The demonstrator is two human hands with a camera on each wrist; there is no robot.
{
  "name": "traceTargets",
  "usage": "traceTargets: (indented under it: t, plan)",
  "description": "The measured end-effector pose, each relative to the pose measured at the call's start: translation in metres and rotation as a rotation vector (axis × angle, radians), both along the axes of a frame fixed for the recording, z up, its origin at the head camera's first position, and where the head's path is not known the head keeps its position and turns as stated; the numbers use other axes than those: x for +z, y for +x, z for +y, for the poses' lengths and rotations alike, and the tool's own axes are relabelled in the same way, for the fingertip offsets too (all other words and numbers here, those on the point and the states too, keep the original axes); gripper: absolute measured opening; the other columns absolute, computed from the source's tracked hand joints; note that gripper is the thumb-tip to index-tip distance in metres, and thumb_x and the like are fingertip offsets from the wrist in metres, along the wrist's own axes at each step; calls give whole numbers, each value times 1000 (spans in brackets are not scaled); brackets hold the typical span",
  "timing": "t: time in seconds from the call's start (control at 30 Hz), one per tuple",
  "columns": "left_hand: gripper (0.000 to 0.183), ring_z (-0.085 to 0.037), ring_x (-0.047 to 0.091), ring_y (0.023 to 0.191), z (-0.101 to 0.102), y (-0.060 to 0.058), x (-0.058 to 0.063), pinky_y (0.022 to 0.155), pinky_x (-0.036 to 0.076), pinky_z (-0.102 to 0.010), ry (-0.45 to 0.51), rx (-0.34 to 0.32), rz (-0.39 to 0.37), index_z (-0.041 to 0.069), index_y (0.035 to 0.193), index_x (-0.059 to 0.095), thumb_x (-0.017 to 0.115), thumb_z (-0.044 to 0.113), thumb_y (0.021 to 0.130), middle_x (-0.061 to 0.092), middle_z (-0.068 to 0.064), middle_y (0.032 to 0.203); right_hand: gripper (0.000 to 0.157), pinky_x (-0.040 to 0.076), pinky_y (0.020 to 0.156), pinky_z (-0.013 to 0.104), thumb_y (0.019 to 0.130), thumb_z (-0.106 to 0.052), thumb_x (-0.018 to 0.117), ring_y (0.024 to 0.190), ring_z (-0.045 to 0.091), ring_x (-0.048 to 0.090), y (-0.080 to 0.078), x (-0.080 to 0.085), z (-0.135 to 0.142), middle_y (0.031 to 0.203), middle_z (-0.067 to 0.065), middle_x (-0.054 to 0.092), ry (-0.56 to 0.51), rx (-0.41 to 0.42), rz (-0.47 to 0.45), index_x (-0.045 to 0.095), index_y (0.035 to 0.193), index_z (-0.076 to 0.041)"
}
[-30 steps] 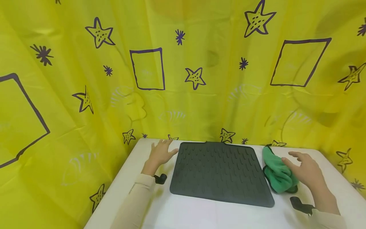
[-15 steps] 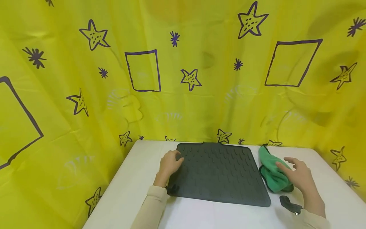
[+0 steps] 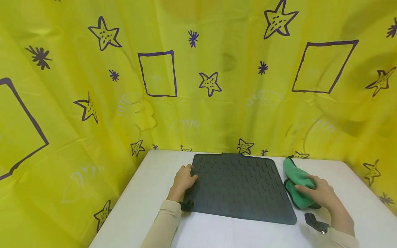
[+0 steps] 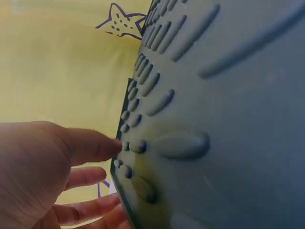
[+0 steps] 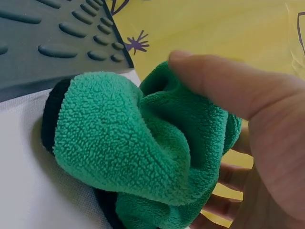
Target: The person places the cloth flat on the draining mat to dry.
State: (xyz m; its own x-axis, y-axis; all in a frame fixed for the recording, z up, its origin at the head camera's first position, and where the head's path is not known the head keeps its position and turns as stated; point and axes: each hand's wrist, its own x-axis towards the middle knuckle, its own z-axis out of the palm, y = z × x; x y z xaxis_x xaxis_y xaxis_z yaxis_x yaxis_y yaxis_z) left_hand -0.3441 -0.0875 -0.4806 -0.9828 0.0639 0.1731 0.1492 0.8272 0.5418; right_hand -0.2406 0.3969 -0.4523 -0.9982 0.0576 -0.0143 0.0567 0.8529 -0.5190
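Observation:
A dark grey drying mat (image 3: 237, 189) with raised ridges lies flat on the white table. At its left edge is my left hand (image 3: 183, 179); the left wrist view shows the thumb at the rim and the other fingers along the same edge. To the right of the mat sits a crumpled green cloth (image 3: 299, 184) with black edging. My right hand (image 3: 322, 194) grips the cloth. In the right wrist view the thumb (image 5: 214, 78) presses on top of the fleecy cloth (image 5: 109, 138), while the other fingers are partly hidden behind it.
The white table (image 3: 214, 230) ends at a yellow curtain (image 3: 217, 117) with purple stars and squares, which hangs behind it and along the left. A black wrist camera (image 3: 316, 222) is strapped below the right hand, close to the table.
My left hand has come right and down from beside the mat onto its left edge. My right hand has lowered onto the cloth and closed round it.

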Motion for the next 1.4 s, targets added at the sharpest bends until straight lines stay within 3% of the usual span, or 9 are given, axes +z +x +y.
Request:
traceTargets:
  t: [0.27,0.37,0.6,0.93,1.4]
  plan:
    - [36,-30,63,85,-8,-4,-4,75,51,-46,6,78,16,7,118,63,68,16,83,67,-13,98,77,31,75,55,87,-50,64,95,47,44,-5,-12,-1,119,40,49,37,25,88,44,129,12]
    - [34,-28,64,81,-8,-6,-4,71,52,-45,0,76,14,6,116,66,68,15,83,69,-10,91,73,32,77,58,87,-44,66,96,48,46,-6,-13,0,119,41,49,43,11,95,44,128,12]
    - [29,-30,67,83,-6,-8,-5,69,53,-45,16,104,12,6,107,71,60,5,80,72,-12,102,66,40,80,65,86,-33,69,100,50,48,-5,-14,3,124,42,46,34,-23,101,45,130,11]
    - [30,-27,67,79,-6,-9,-8,67,53,-43,-11,115,7,11,106,73,58,4,81,73,-9,101,46,42,78,62,85,-14,62,97,50,51,-1,-13,1,123,41,47,25,-109,137,51,123,9]
    - [29,-31,68,83,-7,-7,-9,67,53,-45,-1,115,20,11,106,73,59,5,81,73,-9,102,51,39,80,66,91,-24,62,107,57,45,4,0,-6,130,41,43,-49,-198,177,48,130,6]
